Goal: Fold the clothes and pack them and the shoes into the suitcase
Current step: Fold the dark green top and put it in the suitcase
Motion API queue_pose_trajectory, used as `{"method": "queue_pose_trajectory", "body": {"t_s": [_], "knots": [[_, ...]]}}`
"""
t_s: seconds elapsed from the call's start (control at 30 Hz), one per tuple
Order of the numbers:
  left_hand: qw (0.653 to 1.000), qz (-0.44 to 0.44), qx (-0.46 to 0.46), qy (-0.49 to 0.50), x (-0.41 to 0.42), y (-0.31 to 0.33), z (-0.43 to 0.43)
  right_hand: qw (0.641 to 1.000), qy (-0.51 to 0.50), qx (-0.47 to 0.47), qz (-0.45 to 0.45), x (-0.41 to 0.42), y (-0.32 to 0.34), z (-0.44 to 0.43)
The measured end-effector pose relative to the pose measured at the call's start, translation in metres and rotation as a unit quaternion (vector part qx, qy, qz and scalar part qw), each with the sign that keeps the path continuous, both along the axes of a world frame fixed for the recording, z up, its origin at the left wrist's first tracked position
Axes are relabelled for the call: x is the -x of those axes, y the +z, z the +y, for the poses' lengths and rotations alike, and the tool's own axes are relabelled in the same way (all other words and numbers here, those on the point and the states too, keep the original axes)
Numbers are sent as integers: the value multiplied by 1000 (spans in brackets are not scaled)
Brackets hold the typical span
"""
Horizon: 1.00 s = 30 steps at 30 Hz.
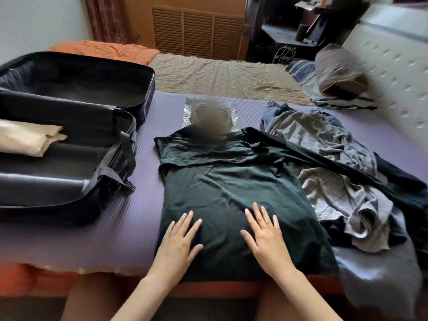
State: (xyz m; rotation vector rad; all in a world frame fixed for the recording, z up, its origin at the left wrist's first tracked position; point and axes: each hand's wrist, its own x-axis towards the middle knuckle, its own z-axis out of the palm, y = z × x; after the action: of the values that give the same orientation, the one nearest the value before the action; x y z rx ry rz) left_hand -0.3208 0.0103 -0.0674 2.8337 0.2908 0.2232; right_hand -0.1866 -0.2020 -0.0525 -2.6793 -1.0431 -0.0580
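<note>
A dark green T-shirt lies flat on the purple mat, its sleeves folded inward. My left hand and my right hand rest on its lower part with fingers straight and spread. An open dark suitcase lies to the left, with a folded cream garment in its near half. A clear plastic bag with something blurred inside lies just beyond the shirt's collar. A heap of unfolded grey and dark clothes lies to the right.
The purple mat covers the near part of the bed. A beige sheet and an orange blanket lie farther back. A brown pillow leans near the white headboard on the right.
</note>
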Motion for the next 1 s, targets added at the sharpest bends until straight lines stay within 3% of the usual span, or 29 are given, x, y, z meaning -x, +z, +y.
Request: {"method": "queue_pose_trajectory", "body": {"t_s": [0.1,0.37,0.57,0.63,0.73,1.0], "knots": [[999,9,-28,-21,13,-10,7,998,-18,59,18,8,-19,-23],[998,8,-63,-31,41,-10,30,998,-53,39,4,58,-36,-13],[998,7,-61,-32,41,-10,30,996,-33,60,51,63,-34,-10],[999,-24,-22,-8,31,-1,25,997,-9,21,79,54,-24,-14],[995,-86,35,29,-6,20,16,987,-32,-112,113,17,6,-17],[992,-85,75,-47,-152,52,-22,960,-211,-183,36,-141,59,-72]]}}
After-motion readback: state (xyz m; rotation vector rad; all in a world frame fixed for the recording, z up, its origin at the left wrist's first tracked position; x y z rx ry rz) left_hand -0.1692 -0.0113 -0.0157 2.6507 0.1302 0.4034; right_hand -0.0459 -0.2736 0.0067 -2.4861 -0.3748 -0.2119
